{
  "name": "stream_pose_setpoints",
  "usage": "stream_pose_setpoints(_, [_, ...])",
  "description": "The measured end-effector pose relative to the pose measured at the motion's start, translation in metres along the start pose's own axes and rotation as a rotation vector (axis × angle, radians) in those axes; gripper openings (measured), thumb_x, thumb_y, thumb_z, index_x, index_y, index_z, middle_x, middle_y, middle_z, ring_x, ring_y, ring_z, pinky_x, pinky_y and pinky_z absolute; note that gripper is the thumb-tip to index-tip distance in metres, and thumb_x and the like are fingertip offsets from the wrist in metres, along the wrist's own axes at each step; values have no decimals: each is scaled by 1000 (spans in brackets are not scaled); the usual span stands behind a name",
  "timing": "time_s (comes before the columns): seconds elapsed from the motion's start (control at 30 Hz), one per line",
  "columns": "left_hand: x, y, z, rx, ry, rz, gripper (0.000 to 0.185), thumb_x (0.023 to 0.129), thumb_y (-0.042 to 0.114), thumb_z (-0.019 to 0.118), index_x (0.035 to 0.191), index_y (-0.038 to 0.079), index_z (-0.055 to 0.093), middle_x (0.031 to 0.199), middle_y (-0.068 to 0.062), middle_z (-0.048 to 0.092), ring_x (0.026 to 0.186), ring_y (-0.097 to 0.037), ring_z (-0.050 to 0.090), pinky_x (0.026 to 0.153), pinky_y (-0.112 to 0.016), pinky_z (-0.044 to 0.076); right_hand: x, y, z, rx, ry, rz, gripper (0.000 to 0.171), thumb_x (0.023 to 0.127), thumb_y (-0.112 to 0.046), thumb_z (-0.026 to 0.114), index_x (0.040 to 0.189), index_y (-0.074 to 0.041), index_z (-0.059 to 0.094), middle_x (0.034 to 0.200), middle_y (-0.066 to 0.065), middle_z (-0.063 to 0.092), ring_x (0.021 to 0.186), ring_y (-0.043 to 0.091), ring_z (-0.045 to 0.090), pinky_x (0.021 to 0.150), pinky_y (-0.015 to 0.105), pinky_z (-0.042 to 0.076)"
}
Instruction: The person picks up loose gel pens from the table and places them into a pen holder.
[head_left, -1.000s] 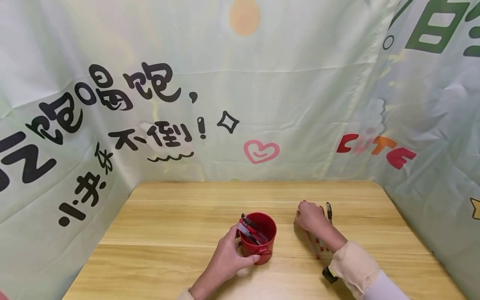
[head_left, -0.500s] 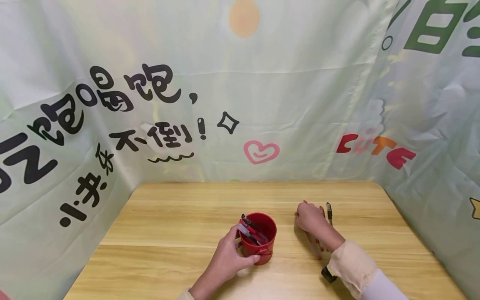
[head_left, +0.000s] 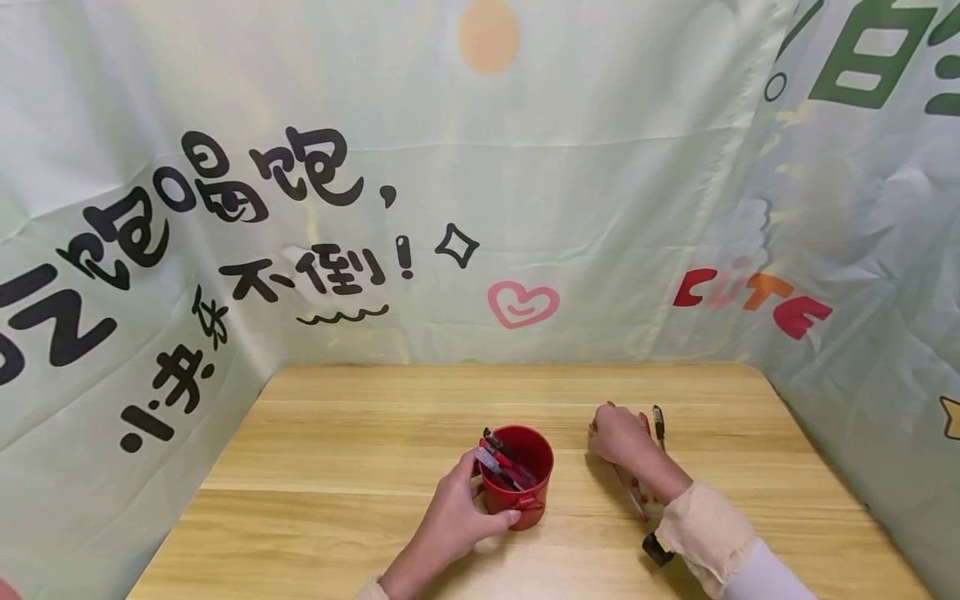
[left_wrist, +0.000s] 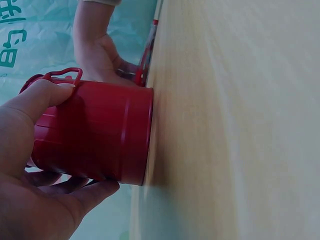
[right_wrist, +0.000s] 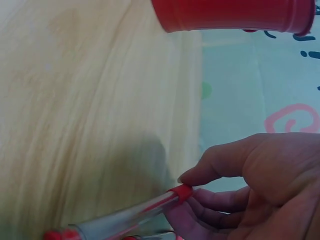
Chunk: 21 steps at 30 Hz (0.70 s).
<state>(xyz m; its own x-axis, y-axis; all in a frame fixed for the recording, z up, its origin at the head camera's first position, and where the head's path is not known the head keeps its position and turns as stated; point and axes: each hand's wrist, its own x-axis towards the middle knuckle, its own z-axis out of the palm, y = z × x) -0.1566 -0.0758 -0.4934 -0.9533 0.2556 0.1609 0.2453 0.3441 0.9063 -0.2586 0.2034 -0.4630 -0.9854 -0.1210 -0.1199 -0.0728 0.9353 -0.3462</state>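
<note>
My left hand (head_left: 459,510) holds a small red bucket (head_left: 542,483) by its side, thumb at the front near the wire handle (left_wrist: 79,75) and fingers underneath in the left wrist view. The bucket stands upright on the table with several pens (head_left: 504,460) leaning inside. To its right, my right hand (head_left: 621,435) pinches a clear-barrelled pen (right_wrist: 125,220) with red ends between thumb and fingers, low over the wood. Beside that hand lie a black-capped pen (head_left: 658,422) and red-ended ones, partly hidden by the hand and wrist.
A small black block (head_left: 657,550) with a yellow patch is beside the right cuff. The wooden table (head_left: 337,500) runs back to a printed cloth backdrop (head_left: 585,208), which also encloses both sides.
The near end of the pen in my right hand has swung slightly to the right. My left hand and the bucket have stayed in place.
</note>
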Motion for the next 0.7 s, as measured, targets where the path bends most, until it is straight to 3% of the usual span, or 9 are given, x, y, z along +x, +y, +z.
stream_pose_setpoints(0.07, [0,-1,0,-1,-1,1,88,75,28,93,148,10,47,144,-10,61,134,-35,60,103,-42,61,-1,-2,-4,33,11,-3,41,80,-1,56,55,-22,31,53,-8,20,52,11,19,54,26,21])
stream_pose_setpoints(0.2, [0,-1,0,-2,-1,6,88,75,26,93,148,9,47,144,-11,60,134,-34,59,103,-41,61,-2,-5,-13,130,5,5,42,86,-2,57,61,-21,29,58,-7,19,53,10,17,50,23,19])
stream_pose_setpoints(0.3, [0,-1,0,7,2,7,89,75,26,93,148,9,47,144,-11,60,134,-35,59,103,-42,61,-5,-9,-21,162,31,1,31,94,-8,64,68,-14,47,61,-5,41,55,9,33,52,23,31])
stream_pose_setpoints(0.53, [1,0,-1,14,4,7,88,75,26,93,148,9,47,144,-12,60,133,-36,60,103,-42,61,-13,-19,-35,211,95,-32,16,92,-7,63,78,-7,55,66,1,47,54,12,40,53,25,35])
stream_pose_setpoints(0.6, [1,0,0,14,4,8,88,75,25,93,148,9,47,144,-11,60,133,-35,60,103,-43,61,-16,-22,-38,225,118,-47,5,92,-7,63,91,-2,65,74,5,61,56,12,49,53,25,41])
stream_pose_setpoints(0.7, [1,-1,0,10,4,10,88,75,25,93,148,9,47,144,-11,60,134,-35,60,104,-44,60,-18,-26,-41,227,154,-74,23,91,-8,65,110,3,69,92,11,73,63,14,59,56,26,48])
